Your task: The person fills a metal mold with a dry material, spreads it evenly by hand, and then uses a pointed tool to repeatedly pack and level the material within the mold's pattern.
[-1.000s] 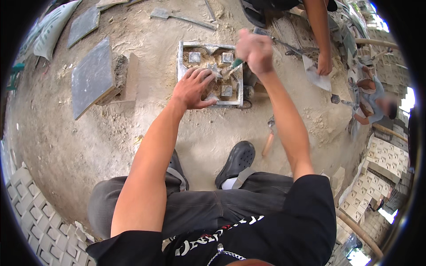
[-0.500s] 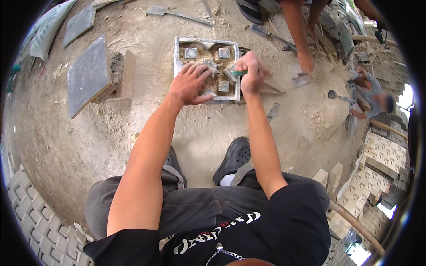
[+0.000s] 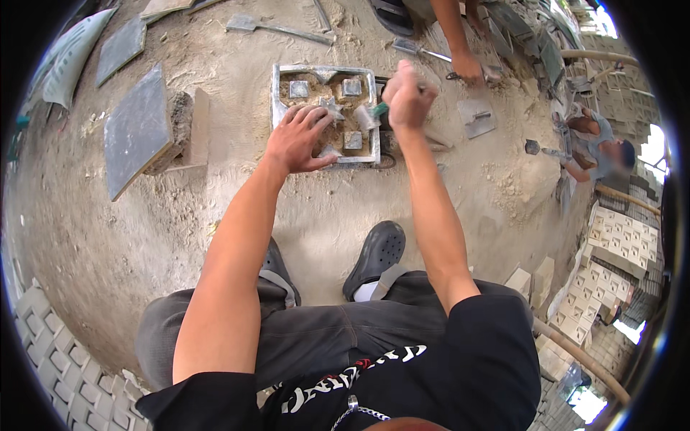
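Crouched over dusty, sand-strewn ground (image 3: 345, 205), I work with both bare hands at a square grey mould (image 3: 276, 93) lying flat beyond my dark clogs (image 3: 381, 251). My left hand (image 3: 298, 141) lies over the mould's near left part, its fingers slightly spread and the thumb well apart from them, fingertips close to a star-shaped piece (image 3: 331, 108) at the centre; how hard it presses, I cannot tell. My right hand (image 3: 408, 99), blurred, is clenched around the green handle of what looks like a brush (image 3: 368, 117), its pale head over the right part of the mould. Three small square blocks (image 3: 352, 140) show inside the frame, with sandy material between them.

Left of the mould, a grey slab (image 3: 138, 133) leans tilted against a rough lump, and a long-handled flat tool (image 3: 277, 29) lies on the ground farther off. At upper right, a co-worker's hand (image 3: 467, 68) reaches down near a flat-bladed trowel (image 3: 476, 118) lying on the ground. Farther right, beyond a low heap of sand (image 3: 525, 183), another person (image 3: 596, 154) in a light blue top bends forward. Pale patterned blocks (image 3: 624, 237) stand in stacks at the far right.
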Action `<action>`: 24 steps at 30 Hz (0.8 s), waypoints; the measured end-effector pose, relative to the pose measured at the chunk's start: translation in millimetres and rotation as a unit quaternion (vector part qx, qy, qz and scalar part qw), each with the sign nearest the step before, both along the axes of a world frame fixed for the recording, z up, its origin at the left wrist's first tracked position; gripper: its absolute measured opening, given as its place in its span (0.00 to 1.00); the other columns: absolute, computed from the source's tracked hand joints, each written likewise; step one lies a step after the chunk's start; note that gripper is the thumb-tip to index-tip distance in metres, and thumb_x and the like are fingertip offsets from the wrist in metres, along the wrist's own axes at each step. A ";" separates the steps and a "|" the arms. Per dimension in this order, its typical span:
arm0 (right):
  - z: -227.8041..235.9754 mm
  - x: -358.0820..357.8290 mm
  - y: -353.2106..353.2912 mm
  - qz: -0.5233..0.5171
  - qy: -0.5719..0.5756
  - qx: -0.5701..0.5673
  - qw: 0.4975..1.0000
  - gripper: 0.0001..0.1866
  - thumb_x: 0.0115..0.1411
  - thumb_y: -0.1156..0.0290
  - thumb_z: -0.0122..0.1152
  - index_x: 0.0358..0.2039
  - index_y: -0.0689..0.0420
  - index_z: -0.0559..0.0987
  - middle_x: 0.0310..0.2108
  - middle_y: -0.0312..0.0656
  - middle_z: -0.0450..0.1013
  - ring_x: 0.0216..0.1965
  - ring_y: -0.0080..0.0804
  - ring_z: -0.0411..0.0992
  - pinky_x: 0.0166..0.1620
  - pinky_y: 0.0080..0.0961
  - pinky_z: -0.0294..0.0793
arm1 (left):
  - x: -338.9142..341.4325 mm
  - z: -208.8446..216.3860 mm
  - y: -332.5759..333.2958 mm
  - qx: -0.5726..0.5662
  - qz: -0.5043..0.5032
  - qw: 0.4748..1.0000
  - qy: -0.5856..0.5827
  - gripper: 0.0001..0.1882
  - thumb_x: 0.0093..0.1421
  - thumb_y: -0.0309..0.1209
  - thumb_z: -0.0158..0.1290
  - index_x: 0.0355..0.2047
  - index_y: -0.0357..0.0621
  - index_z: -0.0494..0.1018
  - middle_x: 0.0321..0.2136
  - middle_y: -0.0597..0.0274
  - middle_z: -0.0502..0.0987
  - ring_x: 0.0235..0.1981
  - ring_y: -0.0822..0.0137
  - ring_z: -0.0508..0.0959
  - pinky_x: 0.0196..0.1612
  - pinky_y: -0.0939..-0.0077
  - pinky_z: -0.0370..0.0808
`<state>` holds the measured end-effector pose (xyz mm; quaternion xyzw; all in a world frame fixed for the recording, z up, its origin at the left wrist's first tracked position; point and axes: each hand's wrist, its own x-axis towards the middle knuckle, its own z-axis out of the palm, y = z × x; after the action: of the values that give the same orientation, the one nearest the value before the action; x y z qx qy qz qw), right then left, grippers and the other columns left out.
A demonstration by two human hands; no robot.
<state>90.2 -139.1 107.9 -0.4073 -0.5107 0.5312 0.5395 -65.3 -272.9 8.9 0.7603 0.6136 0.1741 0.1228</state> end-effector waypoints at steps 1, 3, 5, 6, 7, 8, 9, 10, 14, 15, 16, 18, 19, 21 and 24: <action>10.0 -1.2 1.1 -0.020 -0.012 0.019 1.000 0.26 0.63 0.67 0.53 0.08 0.47 0.58 0.09 0.27 0.57 0.09 0.18 0.53 0.14 0.21 0.49 | 0.4 -1.9 -4.3 -0.002 -0.004 1.000 0.004 0.44 0.52 0.59 0.56 0.61 0.46 0.62 0.59 0.57 0.64 0.63 0.55 0.61 0.69 0.57 0.52; 17.8 2.8 -0.5 -0.073 0.007 0.025 0.997 0.26 0.64 0.66 0.53 0.08 0.47 0.60 0.08 0.26 0.56 0.09 0.18 0.54 0.14 0.22 0.50 | 4.2 2.4 -2.2 -0.001 -0.012 1.000 -0.001 0.44 0.52 0.59 0.56 0.61 0.45 0.62 0.59 0.56 0.64 0.64 0.55 0.60 0.69 0.57 0.52; -16.8 2.2 3.0 -0.084 -0.023 0.055 0.995 0.25 0.64 0.66 0.52 0.09 0.49 0.63 0.08 0.27 0.58 0.10 0.18 0.55 0.15 0.21 0.53 | 7.4 0.4 2.3 0.009 -0.017 1.000 -0.005 0.44 0.52 0.60 0.56 0.62 0.45 0.62 0.59 0.56 0.64 0.64 0.54 0.60 0.69 0.57 0.51; -27.8 -9.0 0.7 -0.066 -0.054 0.077 0.993 0.24 0.64 0.66 0.52 0.09 0.50 0.65 0.08 0.27 0.59 0.10 0.18 0.56 0.16 0.20 0.54 | 7.3 0.2 1.2 0.004 -0.017 1.000 0.001 0.44 0.52 0.61 0.55 0.62 0.46 0.62 0.59 0.57 0.64 0.64 0.55 0.60 0.69 0.57 0.51; -33.0 -9.1 2.8 -0.023 -0.051 0.052 0.997 0.23 0.65 0.66 0.52 0.11 0.52 0.67 0.10 0.28 0.61 0.11 0.17 0.57 0.17 0.18 0.56 | 7.0 0.2 -0.2 0.000 -0.016 1.000 0.005 0.44 0.53 0.62 0.54 0.62 0.46 0.62 0.60 0.58 0.64 0.64 0.56 0.60 0.69 0.58 0.51; -24.7 -15.0 5.6 -0.038 -0.076 0.054 0.995 0.23 0.64 0.66 0.52 0.11 0.51 0.67 0.10 0.29 0.61 0.11 0.17 0.57 0.17 0.18 0.55 | 2.6 -0.1 -0.8 -0.004 -0.010 1.000 0.014 0.44 0.53 0.62 0.53 0.62 0.47 0.62 0.60 0.58 0.64 0.65 0.57 0.59 0.69 0.59 0.51; -14.5 -16.6 5.7 -0.056 -0.105 0.054 0.991 0.23 0.64 0.66 0.52 0.11 0.51 0.66 0.10 0.29 0.61 0.11 0.17 0.57 0.17 0.18 0.55 | 1.5 -2.1 -4.0 -0.004 -0.008 1.000 0.018 0.44 0.53 0.62 0.53 0.62 0.47 0.62 0.59 0.58 0.64 0.64 0.57 0.60 0.69 0.59 0.51; -4.5 -17.5 4.5 -0.074 -0.133 0.055 0.987 0.23 0.64 0.66 0.52 0.11 0.51 0.65 0.11 0.29 0.61 0.11 0.17 0.57 0.17 0.18 0.55 | 2.0 -4.2 -7.8 -0.005 -0.006 1.000 0.022 0.44 0.53 0.62 0.53 0.62 0.46 0.62 0.59 0.58 0.64 0.64 0.57 0.60 0.69 0.59 0.51; -24.2 -8.2 6.3 -0.032 -0.176 0.098 0.979 0.25 0.65 0.66 0.50 0.09 0.57 0.65 0.09 0.30 0.61 0.12 0.18 0.58 0.18 0.26 0.54 | 6.4 4.3 3.9 0.013 -0.012 1.000 -0.006 0.44 0.51 0.59 0.56 0.61 0.45 0.62 0.59 0.55 0.64 0.64 0.54 0.60 0.68 0.57 0.52; -42.1 -9.2 16.2 0.008 -0.105 0.127 0.986 0.24 0.64 0.69 0.50 0.09 0.54 0.65 0.09 0.30 0.62 0.12 0.17 0.58 0.16 0.22 0.52 | 6.4 3.2 4.2 0.015 -0.018 1.000 -0.016 0.44 0.51 0.60 0.56 0.61 0.45 0.63 0.59 0.55 0.64 0.63 0.54 0.60 0.68 0.57 0.53; -38.3 -15.0 18.2 0.049 -0.081 0.111 0.989 0.24 0.65 0.69 0.49 0.09 0.53 0.63 0.09 0.30 0.61 0.11 0.17 0.56 0.16 0.22 0.52 | 2.2 2.4 3.7 0.016 -0.012 1.000 -0.005 0.44 0.52 0.61 0.55 0.61 0.45 0.63 0.59 0.56 0.64 0.63 0.55 0.60 0.68 0.58 0.52; -14.1 -16.4 18.6 0.125 -0.040 0.075 0.988 0.25 0.66 0.70 0.47 0.10 0.52 0.60 0.09 0.31 0.58 0.10 0.18 0.54 0.15 0.21 0.51 | 0.0 0.6 2.3 0.017 -0.005 1.000 0.009 0.44 0.52 0.63 0.53 0.60 0.44 0.64 0.59 0.58 0.64 0.63 0.57 0.61 0.69 0.59 0.52; -1.4 -12.4 19.9 0.139 -0.013 0.054 0.989 0.24 0.67 0.68 0.44 0.11 0.53 0.59 0.10 0.32 0.58 0.10 0.19 0.51 0.15 0.21 0.49 | -1.9 0.4 1.9 0.012 -0.006 1.000 0.004 0.44 0.52 0.62 0.54 0.61 0.45 0.63 0.59 0.58 0.64 0.63 0.57 0.61 0.69 0.58 0.52; 29.3 -6.3 42.3 0.215 0.064 0.066 0.972 0.24 0.67 0.68 0.44 0.12 0.53 0.57 0.10 0.33 0.57 0.11 0.18 0.50 0.14 0.20 0.48 | 0.4 2.6 1.8 0.004 -0.011 1.000 -0.008 0.44 0.51 0.59 0.57 0.62 0.46 0.62 0.59 0.57 0.64 0.64 0.56 0.61 0.68 0.57 0.53; 49.8 -1.6 69.1 0.293 0.100 0.082 0.947 0.24 0.66 0.67 0.43 0.12 0.53 0.55 0.10 0.34 0.55 0.11 0.18 0.48 0.14 0.20 0.47 | 3.0 1.5 0.7 0.001 -0.002 1.000 -0.009 0.45 0.50 0.59 0.57 0.62 0.47 0.62 0.59 0.59 0.64 0.63 0.57 0.61 0.68 0.57 0.53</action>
<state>88.6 -70.1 157.8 -0.1384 -0.5929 0.6602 0.4398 -62.3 -272.2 10.5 0.7602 0.6109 0.1807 0.1279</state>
